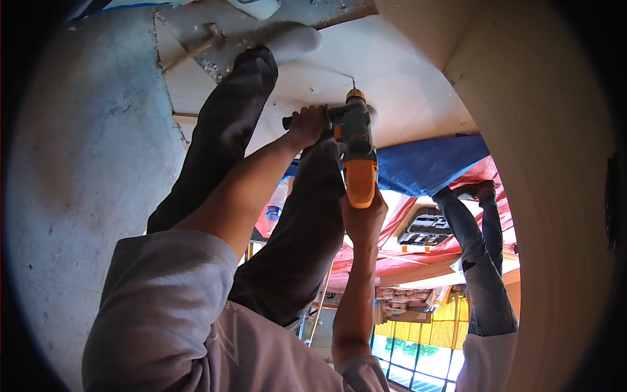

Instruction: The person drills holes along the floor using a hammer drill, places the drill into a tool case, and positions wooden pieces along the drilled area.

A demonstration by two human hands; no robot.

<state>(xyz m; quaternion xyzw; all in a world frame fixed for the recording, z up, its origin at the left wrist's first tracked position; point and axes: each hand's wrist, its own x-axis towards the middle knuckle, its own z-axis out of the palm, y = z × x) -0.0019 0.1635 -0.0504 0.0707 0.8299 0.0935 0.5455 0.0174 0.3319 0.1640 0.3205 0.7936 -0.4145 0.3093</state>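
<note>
My left hand (308,125) is wrapped round the side handle (287,122) of an orange and grey drill (357,140), and my right hand (364,219) is closed on its rear grip, just behind the orange housing. The drill sits out in front of me, between my two arms and over a pale board (398,62). Its thin bit (353,83) points at the board; whether the tip touches the surface, I cannot tell.

Well apart from my hands, a black and grey case (428,225) lies opened out on the red sheet (418,258). Its inside has shaped grey parts, too small for me to name what they hold. Past my dark trouser leg (294,242) there is a clear bottle (277,199) with a blue label; I cannot make out its contents. Some brown bundles (401,297) are stacked near the yellow curtain (444,323).

A wooden-handled hammer (189,57) lies near my grey-covered left foot (294,42). A blue sheet (424,163) spreads past the board's edge, and another person's jeans-clad legs (471,242) are near the case.
</note>
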